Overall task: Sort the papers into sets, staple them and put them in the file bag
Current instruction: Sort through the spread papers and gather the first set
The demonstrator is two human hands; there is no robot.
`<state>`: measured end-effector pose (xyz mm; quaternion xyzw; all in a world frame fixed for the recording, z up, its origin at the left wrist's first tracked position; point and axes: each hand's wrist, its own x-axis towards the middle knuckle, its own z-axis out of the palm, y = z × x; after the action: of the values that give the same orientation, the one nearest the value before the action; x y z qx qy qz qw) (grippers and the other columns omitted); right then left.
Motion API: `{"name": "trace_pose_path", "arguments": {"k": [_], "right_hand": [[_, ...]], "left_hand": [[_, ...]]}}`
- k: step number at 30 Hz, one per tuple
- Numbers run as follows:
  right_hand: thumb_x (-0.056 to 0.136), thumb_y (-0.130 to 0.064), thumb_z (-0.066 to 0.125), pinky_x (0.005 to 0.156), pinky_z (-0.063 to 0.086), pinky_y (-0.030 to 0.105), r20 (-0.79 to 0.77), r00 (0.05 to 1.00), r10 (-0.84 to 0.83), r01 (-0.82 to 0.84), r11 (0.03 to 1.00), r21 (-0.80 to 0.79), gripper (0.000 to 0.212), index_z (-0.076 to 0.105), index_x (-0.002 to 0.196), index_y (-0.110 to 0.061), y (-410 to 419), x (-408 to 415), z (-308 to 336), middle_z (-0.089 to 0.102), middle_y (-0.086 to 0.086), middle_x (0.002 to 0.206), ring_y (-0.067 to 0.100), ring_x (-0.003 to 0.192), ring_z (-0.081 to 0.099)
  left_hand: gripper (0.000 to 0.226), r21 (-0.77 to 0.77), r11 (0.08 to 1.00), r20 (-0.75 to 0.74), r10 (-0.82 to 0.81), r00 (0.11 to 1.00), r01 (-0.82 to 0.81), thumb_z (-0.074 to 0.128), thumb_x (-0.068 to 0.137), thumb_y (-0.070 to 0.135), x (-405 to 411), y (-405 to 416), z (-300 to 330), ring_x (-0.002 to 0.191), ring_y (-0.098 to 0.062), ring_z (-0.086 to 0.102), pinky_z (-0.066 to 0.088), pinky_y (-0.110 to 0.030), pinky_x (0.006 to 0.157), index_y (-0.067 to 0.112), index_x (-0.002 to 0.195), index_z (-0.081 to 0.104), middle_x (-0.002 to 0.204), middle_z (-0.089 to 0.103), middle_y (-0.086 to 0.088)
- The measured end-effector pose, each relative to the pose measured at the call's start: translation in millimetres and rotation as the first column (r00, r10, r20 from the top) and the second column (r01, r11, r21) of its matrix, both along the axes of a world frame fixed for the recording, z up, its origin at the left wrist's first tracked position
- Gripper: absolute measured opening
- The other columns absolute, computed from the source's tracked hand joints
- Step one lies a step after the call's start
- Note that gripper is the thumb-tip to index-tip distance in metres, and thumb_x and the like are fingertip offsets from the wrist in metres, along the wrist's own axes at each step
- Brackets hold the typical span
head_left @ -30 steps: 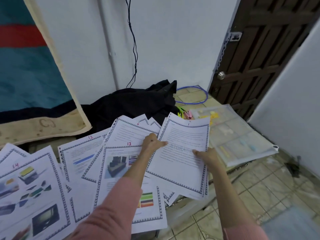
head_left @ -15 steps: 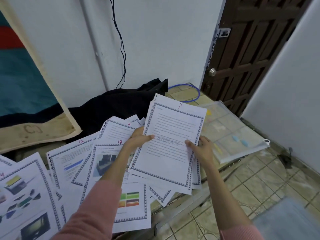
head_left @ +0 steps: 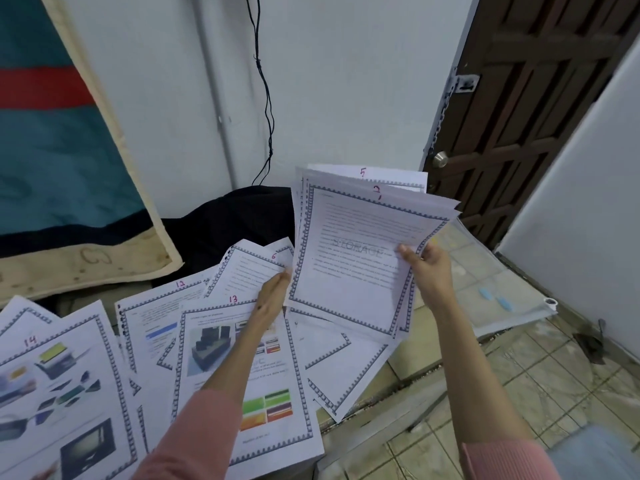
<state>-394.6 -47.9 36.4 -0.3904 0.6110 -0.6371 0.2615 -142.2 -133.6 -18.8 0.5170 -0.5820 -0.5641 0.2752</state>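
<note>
A stack of several bordered papers [head_left: 353, 271], its top sheet watermarked STORAGE, is lifted upright in front of me. My right hand [head_left: 427, 268] pinches its right edge, thumb on the front. My left hand [head_left: 273, 299] holds the stack's left edge with its fingers behind the sheets. Loose numbered pages lie spread below: page 13 [head_left: 239, 368] with pictures, page 14 [head_left: 52, 382] at the far left, page 12 [head_left: 156, 317] and page 6 [head_left: 249, 268]. The clear file bag [head_left: 498, 289] lies flat on the tiled ledge to the right, partly behind the stack.
A dark cloth bundle [head_left: 235, 220] lies against the white wall behind the pages. A brown wooden door [head_left: 540, 116] stands at the right, and a teal and red mat [head_left: 52, 133] leans at the left. Tiled floor [head_left: 519, 393] lies below the ledge.
Both hands have lifted the paper stack off the spread pages and tilted it upright. A sheet marked 5 now shows at the back of the stack.
</note>
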Motion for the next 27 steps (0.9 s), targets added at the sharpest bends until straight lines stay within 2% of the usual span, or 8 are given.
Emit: {"name": "trace_pose_path", "arguments": {"k": [4,6,11,13,17,21,25,27], "right_hand": [[0.088,-0.006,0.062,0.083,0.054,0.027,-0.007,0.997,0.08,-0.08,0.996,-0.037,0.013,0.067,0.099,-0.012,-10,3,28,0.069,0.007,0.101,0.015,0.09,0.067],[0.088,-0.005,0.061,0.081,0.055,0.023,-0.03,0.99,0.14,-0.141,0.99,-0.023,0.019,0.065,0.106,-0.006,-19,13,41,0.069,0.007,0.103,0.013,0.088,0.066],[0.087,0.004,0.059,0.072,0.05,0.016,-0.096,0.941,0.325,-0.327,0.945,-0.001,0.019,0.063,0.105,0.001,-47,62,50,0.072,-0.02,0.075,-0.006,0.074,0.065],[0.085,0.008,0.059,0.076,0.051,0.018,-0.099,0.931,0.352,-0.357,0.934,-0.033,0.037,0.054,0.121,0.006,-53,85,52,0.073,-0.016,0.088,-0.006,0.081,0.066],[0.083,0.006,0.064,0.088,0.054,0.027,-0.032,0.899,0.436,-0.437,0.895,-0.093,0.079,0.024,0.146,-0.018,-52,121,50,0.065,-0.005,0.116,0.01,0.102,0.066],[0.081,0.0,0.068,0.09,0.055,0.038,-0.061,0.842,0.536,-0.538,0.842,-0.026,0.028,0.065,0.106,-0.013,-50,146,47,0.069,-0.004,0.102,0.005,0.091,0.069],[0.073,-0.004,0.076,0.077,0.057,0.022,-0.096,0.794,0.6,-0.602,0.798,0.011,0.027,0.066,0.093,-0.021,-47,162,48,0.07,-0.005,0.097,0.005,0.087,0.07],[0.073,-0.006,0.077,0.071,0.055,0.016,-0.118,0.781,0.614,-0.615,0.788,0.034,0.027,0.065,0.091,-0.022,-48,167,49,0.07,-0.007,0.094,-0.001,0.082,0.069]], "left_hand": [[0.079,0.025,0.997,-0.156,0.074,0.985,-0.071,0.047,0.052,0.091,9,-9,34,0.098,-0.015,0.066,0.051,-0.031,0.091,0.028,0.094,0.069,0.096,0.071,0.006],[0.079,-0.046,0.996,-0.283,0.056,0.957,-0.072,0.061,0.038,0.088,22,-16,59,0.09,-0.009,0.069,0.055,-0.025,0.08,0.031,0.092,0.068,0.09,0.074,0.01],[0.039,-0.263,0.955,-0.253,0.072,0.965,-0.14,0.076,0.072,0.031,58,-16,114,0.101,-0.011,0.064,0.049,-0.034,0.096,0.023,0.108,0.062,0.099,0.067,0.012],[0.036,-0.291,0.932,-0.242,0.149,0.959,-0.218,0.072,0.079,0.021,75,-11,115,0.102,-0.012,0.063,0.05,-0.036,0.096,0.02,0.113,0.061,0.102,0.066,0.009],[0.04,-0.311,0.886,-0.254,0.272,0.928,-0.344,0.072,0.079,0.016,108,5,113,0.103,-0.016,0.064,0.054,-0.033,0.089,0.013,0.118,0.06,0.109,0.067,0.001],[0.04,-0.365,0.821,-0.217,0.383,0.898,-0.439,0.077,0.074,0.013,130,24,115,0.088,-0.008,0.065,0.055,-0.014,0.069,0.01,0.111,0.062,0.1,0.067,0.001],[0.06,-0.388,0.767,-0.185,0.479,0.858,-0.512,0.083,0.066,0.017,148,36,111,0.099,-0.018,0.064,0.053,-0.028,0.081,0.007,0.117,0.054,0.111,0.066,-0.004],[0.054,-0.38,0.737,-0.21,0.52,0.828,-0.559,0.082,0.068,0.014,151,43,111,0.095,-0.016,0.062,0.052,-0.023,0.076,0.008,0.113,0.052,0.109,0.064,-0.003]]}}
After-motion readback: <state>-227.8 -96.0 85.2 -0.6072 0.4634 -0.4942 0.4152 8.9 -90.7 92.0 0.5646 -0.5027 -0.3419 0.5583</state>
